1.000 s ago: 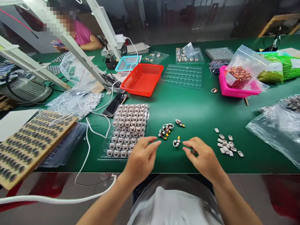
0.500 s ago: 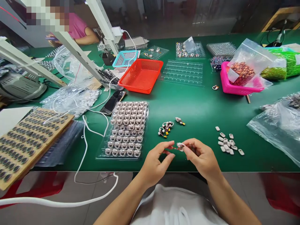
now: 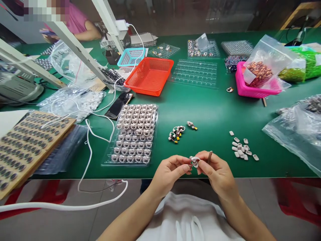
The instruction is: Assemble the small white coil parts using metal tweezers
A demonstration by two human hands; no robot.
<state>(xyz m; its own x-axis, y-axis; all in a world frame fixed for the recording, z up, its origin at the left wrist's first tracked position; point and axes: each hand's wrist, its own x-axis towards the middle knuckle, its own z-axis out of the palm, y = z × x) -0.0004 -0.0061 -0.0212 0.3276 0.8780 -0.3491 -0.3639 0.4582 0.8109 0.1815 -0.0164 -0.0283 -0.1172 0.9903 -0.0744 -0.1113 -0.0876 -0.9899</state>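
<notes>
We hold 1 part (image 3: 194, 161) near the front edge of the table (image 3: 200, 107), the fingertips of our left hand (image 3: 170, 173) and right hand (image 3: 218, 172) pinched narrow on it. A brown stick (image 3: 210, 156) juts from the right. Beyond lies a cluster (image 3: 178, 138), between the tray (image 3: 107, 160) and pale caps (image 3: 240, 147).
</notes>
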